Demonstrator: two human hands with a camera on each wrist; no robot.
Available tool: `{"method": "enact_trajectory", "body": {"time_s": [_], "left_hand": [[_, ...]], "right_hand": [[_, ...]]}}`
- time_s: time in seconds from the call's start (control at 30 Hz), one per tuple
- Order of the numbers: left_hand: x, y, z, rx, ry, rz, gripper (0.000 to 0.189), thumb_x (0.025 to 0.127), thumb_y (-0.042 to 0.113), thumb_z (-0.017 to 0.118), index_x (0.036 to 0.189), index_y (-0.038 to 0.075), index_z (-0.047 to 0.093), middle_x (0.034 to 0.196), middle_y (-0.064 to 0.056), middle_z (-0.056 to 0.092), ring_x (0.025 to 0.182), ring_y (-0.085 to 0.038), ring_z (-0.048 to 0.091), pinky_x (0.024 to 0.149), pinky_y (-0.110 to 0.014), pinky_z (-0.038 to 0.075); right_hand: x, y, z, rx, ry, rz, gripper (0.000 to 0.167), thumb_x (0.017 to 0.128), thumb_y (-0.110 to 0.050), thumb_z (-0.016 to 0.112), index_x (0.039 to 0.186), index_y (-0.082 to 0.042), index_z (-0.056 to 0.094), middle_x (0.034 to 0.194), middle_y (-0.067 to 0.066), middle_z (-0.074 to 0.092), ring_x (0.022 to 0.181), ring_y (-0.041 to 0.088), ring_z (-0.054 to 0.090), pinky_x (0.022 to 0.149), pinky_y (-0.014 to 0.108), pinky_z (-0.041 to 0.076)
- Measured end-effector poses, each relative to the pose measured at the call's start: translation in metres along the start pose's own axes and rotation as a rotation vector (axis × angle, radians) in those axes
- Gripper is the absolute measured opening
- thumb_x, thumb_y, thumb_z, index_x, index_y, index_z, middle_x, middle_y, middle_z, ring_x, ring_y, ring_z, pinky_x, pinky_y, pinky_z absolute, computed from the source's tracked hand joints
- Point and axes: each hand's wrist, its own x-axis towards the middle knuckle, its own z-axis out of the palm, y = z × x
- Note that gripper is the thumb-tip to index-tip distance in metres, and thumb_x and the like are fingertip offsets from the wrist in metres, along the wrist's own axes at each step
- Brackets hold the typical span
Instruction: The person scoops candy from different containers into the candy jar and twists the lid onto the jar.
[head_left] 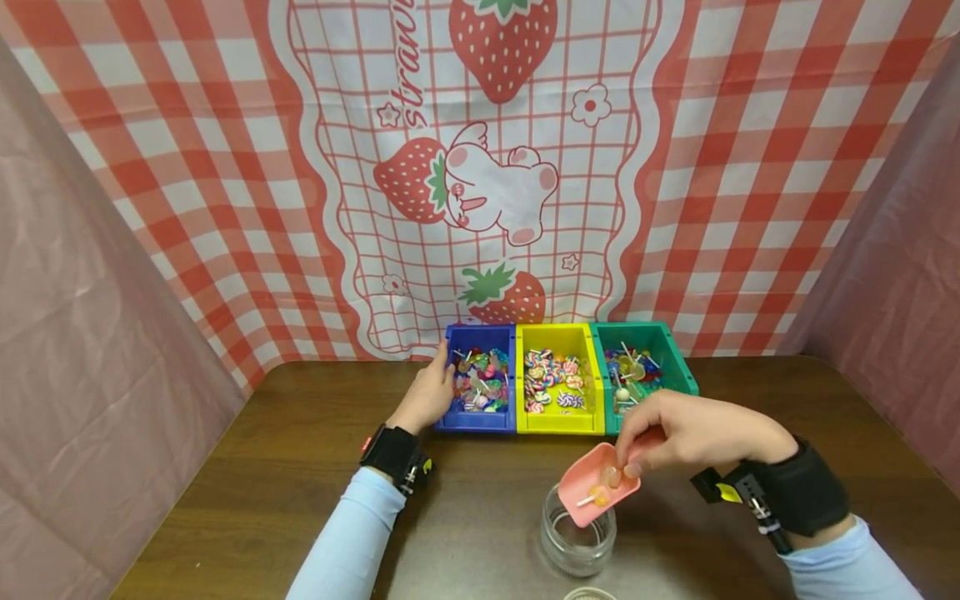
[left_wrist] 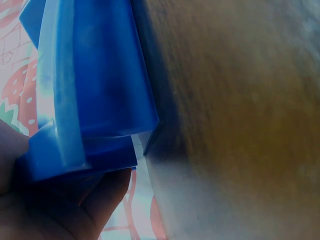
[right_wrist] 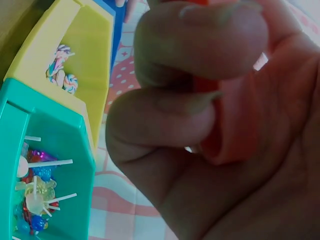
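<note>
My right hand point(head_left: 697, 433) grips a pink scoop point(head_left: 579, 478), its fingers wrapped round the handle in the right wrist view. In the scoop lie an amber lollipop point(head_left: 600, 495) with a white stick and a pale, clear candy piece point(head_left: 611, 476). Just below, a clear glass jar point(head_left: 577, 557) stands on the table, its mouth partly covered by the scoop. At the left end of the joined bins, my left hand point(head_left: 426, 396) holds the outer wall of the blue bin point(head_left: 476, 423). That grip on the blue bin's corner point(left_wrist: 65, 150) also shows in the left wrist view.
Beside the blue bin are a yellow bin point(head_left: 561, 424) of striped candies and a green bin point(head_left: 681, 371) of lollipops and coloured pieces. A round pale rim point(head_left: 590, 593) is cut off at the front. Behind the wooden table point(head_left: 262, 492) hangs a strawberry-print cloth point(head_left: 720, 208).
</note>
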Motion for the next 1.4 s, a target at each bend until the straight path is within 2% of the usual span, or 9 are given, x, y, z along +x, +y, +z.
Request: {"method": "enact_trajectory", "body": {"time_s": [0.2, 0.4, 0.6, 0.8, 1.03, 1.3, 1.4], "left_hand": [[0.000, 0.000, 0.000, 0.001, 0.003, 0.003, 0.055, 0.109, 0.017, 0.036, 0.159, 0.001, 0.017, 0.131, -0.029, 0.057, 0.092, -0.026, 0.061, 0.083, -0.043, 0.047], [0.000, 0.000, 0.000, 0.000, 0.000, 0.005, 0.055, 0.109, 0.016, 0.036, 0.158, 0.000, 0.017, 0.121, -0.029, 0.061, 0.086, -0.026, 0.061, 0.080, -0.042, 0.047], [-0.002, 0.001, -0.001, -0.002, 0.002, -0.002, 0.055, 0.109, 0.016, 0.036, 0.158, 0.000, 0.017, 0.136, -0.029, 0.054, 0.094, -0.026, 0.062, 0.083, -0.043, 0.047], [-0.001, 0.001, -0.001, 0.001, 0.002, -0.005, 0.056, 0.109, 0.017, 0.036, 0.159, 0.000, 0.016, 0.138, -0.028, 0.053, 0.093, -0.027, 0.062, 0.082, -0.042, 0.047], [0.001, 0.001, 0.000, 0.003, 0.002, 0.000, 0.056, 0.109, 0.017, 0.037, 0.159, 0.000, 0.017, 0.139, -0.028, 0.052, 0.095, -0.029, 0.062, 0.083, -0.044, 0.047], [0.000, 0.001, 0.000, 0.012, 0.006, 0.012, 0.055, 0.109, 0.015, 0.037, 0.158, -0.001, 0.018, 0.136, -0.029, 0.054, 0.093, -0.028, 0.062, 0.083, -0.044, 0.048], [0.000, 0.000, -0.001, 0.017, 0.012, 0.014, 0.055, 0.108, 0.015, 0.038, 0.158, -0.001, 0.018, 0.138, -0.029, 0.052, 0.098, -0.028, 0.061, 0.086, -0.045, 0.047]], "right_hand": [[0.003, -0.005, 0.004, -0.066, 0.001, 0.027, 0.004, 0.092, -0.022, 0.074, 0.094, -0.023, 0.077, 0.084, -0.016, 0.066, 0.073, 0.002, 0.053, 0.062, 0.023, 0.048], [0.004, -0.014, 0.006, -0.134, 0.014, 0.133, 0.007, 0.088, -0.019, 0.077, 0.090, -0.026, 0.077, 0.081, -0.018, 0.064, 0.071, 0.002, 0.052, 0.060, 0.023, 0.046], [0.006, -0.027, 0.010, -0.205, 0.044, 0.211, 0.017, 0.084, -0.012, 0.077, 0.088, -0.028, 0.077, 0.078, -0.019, 0.062, 0.069, 0.003, 0.051, 0.057, 0.023, 0.044], [0.006, -0.037, 0.013, -0.289, 0.066, 0.242, 0.021, 0.082, -0.013, 0.079, 0.088, -0.033, 0.077, 0.081, -0.022, 0.063, 0.069, 0.003, 0.051, 0.057, 0.022, 0.042], [0.005, -0.044, 0.013, -0.365, 0.090, 0.240, 0.021, 0.080, -0.015, 0.080, 0.088, -0.034, 0.077, 0.083, -0.023, 0.064, 0.071, 0.002, 0.052, 0.059, 0.023, 0.043], [-0.002, -0.043, 0.006, -0.364, 0.100, 0.240, 0.017, 0.082, -0.018, 0.080, 0.088, -0.034, 0.076, 0.082, -0.024, 0.061, 0.074, 0.001, 0.053, 0.063, 0.024, 0.047], [-0.007, -0.041, 0.000, -0.351, 0.116, 0.231, 0.015, 0.085, -0.019, 0.079, 0.089, -0.032, 0.076, 0.083, -0.023, 0.063, 0.074, 0.002, 0.054, 0.062, 0.024, 0.047]]}}
